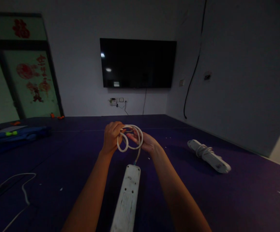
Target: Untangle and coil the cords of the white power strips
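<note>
One red 福 character (21, 28) can be read on the pale green glass door (6, 80); the smaller red lettering lower down is too blurred, as are the marks on the long white plastic power strip (126, 199). Both forearms reach forward and converge, the left hand (112, 135) with knuckles up and fingers curled, the right hand (148, 141) turned with its fingers pointing left. The looped white cord (123, 150) lies between them: the left grip is clamped on its near side, while the right fingers touch the larger loop, though I cannot tell if they close. The cord runs down to the strip's far end, above the dark purple floor (82, 174).
</note>
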Action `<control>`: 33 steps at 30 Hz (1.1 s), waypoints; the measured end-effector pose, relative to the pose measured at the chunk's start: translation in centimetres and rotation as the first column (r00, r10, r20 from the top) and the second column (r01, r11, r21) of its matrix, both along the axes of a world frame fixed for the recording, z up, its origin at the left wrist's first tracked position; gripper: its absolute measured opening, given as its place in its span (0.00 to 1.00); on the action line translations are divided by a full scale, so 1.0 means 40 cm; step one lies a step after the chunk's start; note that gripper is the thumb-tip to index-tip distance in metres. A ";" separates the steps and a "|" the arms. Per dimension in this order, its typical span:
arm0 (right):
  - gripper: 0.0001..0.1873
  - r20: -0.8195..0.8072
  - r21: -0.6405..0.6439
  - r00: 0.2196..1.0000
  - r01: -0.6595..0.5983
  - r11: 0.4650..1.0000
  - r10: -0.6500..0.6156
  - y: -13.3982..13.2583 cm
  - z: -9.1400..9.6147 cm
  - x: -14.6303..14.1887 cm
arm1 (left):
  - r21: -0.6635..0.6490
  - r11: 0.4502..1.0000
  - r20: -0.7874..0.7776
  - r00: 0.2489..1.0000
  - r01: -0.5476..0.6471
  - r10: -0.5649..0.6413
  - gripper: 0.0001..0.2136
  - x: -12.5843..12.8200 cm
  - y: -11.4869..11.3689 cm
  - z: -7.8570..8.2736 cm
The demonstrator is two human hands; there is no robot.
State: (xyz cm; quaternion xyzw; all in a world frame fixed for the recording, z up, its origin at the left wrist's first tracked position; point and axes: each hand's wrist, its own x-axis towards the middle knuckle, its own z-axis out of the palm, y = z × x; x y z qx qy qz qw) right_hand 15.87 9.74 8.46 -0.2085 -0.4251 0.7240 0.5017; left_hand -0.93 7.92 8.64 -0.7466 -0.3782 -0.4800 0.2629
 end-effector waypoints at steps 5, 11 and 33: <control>0.02 0.172 0.206 0.978 0.079 0.975 -0.115 0.009 -0.029 0.016 | -0.075 0.994 -0.015 0.997 0.075 -0.076 0.11 0.014 0.004 -0.005; 0.15 0.516 0.458 0.756 0.154 0.876 -0.402 0.054 -0.073 0.027 | -0.238 0.959 0.001 0.987 0.153 -0.158 0.16 0.026 0.013 -0.021; 0.12 0.512 0.720 0.372 0.305 0.623 -0.774 0.127 -0.226 0.095 | -0.319 0.600 0.653 0.629 0.734 -0.422 0.22 0.185 -0.173 0.049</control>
